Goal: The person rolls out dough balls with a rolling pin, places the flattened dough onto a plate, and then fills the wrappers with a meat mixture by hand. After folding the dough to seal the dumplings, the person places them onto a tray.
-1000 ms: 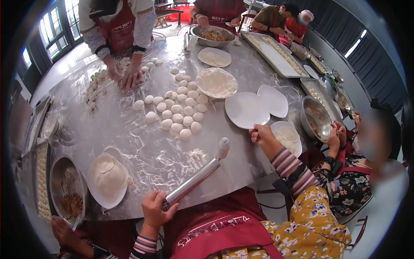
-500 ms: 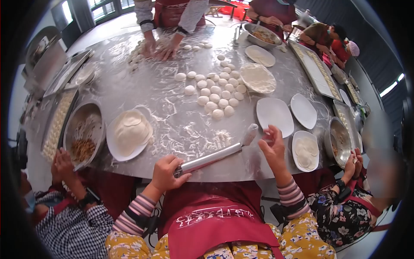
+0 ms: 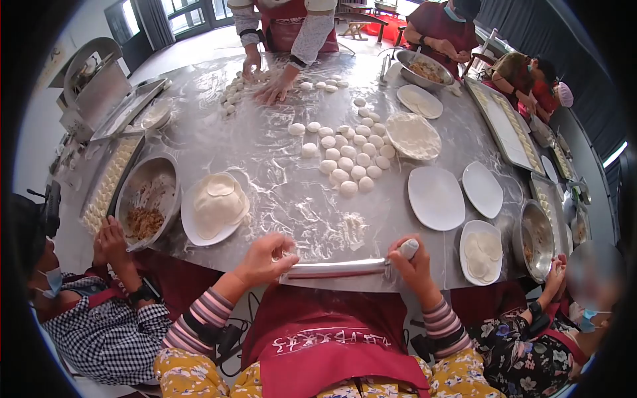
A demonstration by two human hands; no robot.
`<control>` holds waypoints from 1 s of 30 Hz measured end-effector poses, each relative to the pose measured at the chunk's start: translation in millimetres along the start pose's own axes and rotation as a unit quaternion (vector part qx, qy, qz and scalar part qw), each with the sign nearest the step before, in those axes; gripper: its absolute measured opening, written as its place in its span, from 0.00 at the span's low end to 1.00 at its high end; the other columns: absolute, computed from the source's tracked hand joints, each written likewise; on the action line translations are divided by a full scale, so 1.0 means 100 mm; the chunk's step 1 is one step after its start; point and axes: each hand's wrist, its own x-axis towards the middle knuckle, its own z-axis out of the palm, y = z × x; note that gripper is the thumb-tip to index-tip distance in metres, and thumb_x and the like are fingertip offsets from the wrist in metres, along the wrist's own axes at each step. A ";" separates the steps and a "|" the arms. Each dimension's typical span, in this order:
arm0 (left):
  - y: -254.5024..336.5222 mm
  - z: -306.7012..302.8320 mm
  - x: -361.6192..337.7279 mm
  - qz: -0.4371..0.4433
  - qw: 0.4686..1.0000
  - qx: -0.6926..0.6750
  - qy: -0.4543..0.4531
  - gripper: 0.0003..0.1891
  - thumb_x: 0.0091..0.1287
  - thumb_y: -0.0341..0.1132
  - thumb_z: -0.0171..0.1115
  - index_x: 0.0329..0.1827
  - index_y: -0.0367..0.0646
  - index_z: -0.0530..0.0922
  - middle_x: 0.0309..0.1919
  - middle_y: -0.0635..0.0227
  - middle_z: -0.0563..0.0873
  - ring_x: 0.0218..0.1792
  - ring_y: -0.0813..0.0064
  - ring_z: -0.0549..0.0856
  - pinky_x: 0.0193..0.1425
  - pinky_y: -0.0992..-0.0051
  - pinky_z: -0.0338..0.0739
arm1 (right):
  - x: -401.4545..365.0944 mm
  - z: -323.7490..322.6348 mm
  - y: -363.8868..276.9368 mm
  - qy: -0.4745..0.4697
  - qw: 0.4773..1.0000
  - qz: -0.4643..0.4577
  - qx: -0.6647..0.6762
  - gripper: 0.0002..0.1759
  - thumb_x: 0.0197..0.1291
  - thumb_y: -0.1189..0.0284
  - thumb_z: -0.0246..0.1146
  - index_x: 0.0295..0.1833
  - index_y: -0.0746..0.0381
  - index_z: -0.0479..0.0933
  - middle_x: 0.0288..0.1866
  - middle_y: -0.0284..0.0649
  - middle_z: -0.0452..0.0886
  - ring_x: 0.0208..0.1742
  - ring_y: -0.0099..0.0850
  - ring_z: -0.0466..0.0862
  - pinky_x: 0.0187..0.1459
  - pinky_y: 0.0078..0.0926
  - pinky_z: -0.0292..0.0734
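Note:
A metal rolling pin (image 3: 338, 267) lies nearly level along the near edge of the floured table. My right hand (image 3: 413, 266) is closed around its pale right handle, whose end sticks out above the fingers. At the other end, my left hand (image 3: 264, 261) has its fingers curled and its thumb by the roller; the left handle is mostly hidden by the hand. Loose flour (image 3: 352, 229) is scattered just beyond the pin. To the left, a white plate (image 3: 190, 224) bears a stack of round dough wrappers (image 3: 219, 205).
Several dough pieces (image 3: 347, 151) lie mid-table. A white plate (image 3: 436, 199) and a wrapper plate (image 3: 481, 272) sit right. Filling bowls (image 3: 174, 192) (image 3: 541, 229) stand on both sides. A co-worker's hands (image 3: 275, 86) work opposite; other people work at both sides.
My right hand, raised and open before, has come down and closed on the right handle. The rolling pin has turned from slanted to nearly level. The view has shifted slightly.

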 end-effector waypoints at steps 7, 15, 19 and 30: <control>0.37 0.25 1.32 0.190 0.967 0.169 0.022 0.16 0.61 0.36 0.67 0.49 0.41 0.78 0.39 0.57 0.80 0.39 0.58 0.83 0.42 0.64 0.79 | 0.02 0.07 0.00 0.021 0.999 -0.007 0.040 0.10 0.63 0.76 0.66 0.45 0.62 0.71 0.35 0.34 0.78 0.35 0.22 0.77 0.38 0.22 0.74; 0.25 0.71 2.15 0.132 0.923 0.358 0.050 0.16 0.55 0.35 0.68 0.45 0.42 0.78 0.46 0.54 0.78 0.49 0.51 0.81 0.53 0.57 0.77 | 0.00 0.08 0.01 0.032 0.999 -0.011 0.019 0.10 0.62 0.74 0.67 0.44 0.62 0.72 0.35 0.34 0.78 0.35 0.22 0.77 0.39 0.23 0.75; 0.12 0.78 2.07 0.176 0.894 0.407 0.069 0.17 0.53 0.33 0.67 0.45 0.40 0.77 0.46 0.54 0.79 0.51 0.52 0.80 0.54 0.58 0.77 | -0.04 0.12 0.04 0.053 0.998 0.011 0.041 0.10 0.62 0.75 0.67 0.44 0.62 0.73 0.34 0.34 0.78 0.34 0.22 0.78 0.37 0.22 0.75; 0.24 0.44 1.62 0.003 0.942 0.335 -0.013 0.20 0.51 0.39 0.76 0.41 0.41 0.76 0.44 0.55 0.81 0.50 0.50 0.81 0.51 0.59 0.77 | -0.06 0.15 -0.01 0.085 0.996 -0.027 -0.029 0.11 0.60 0.76 0.69 0.41 0.63 0.72 0.33 0.35 0.78 0.32 0.23 0.77 0.35 0.21 0.75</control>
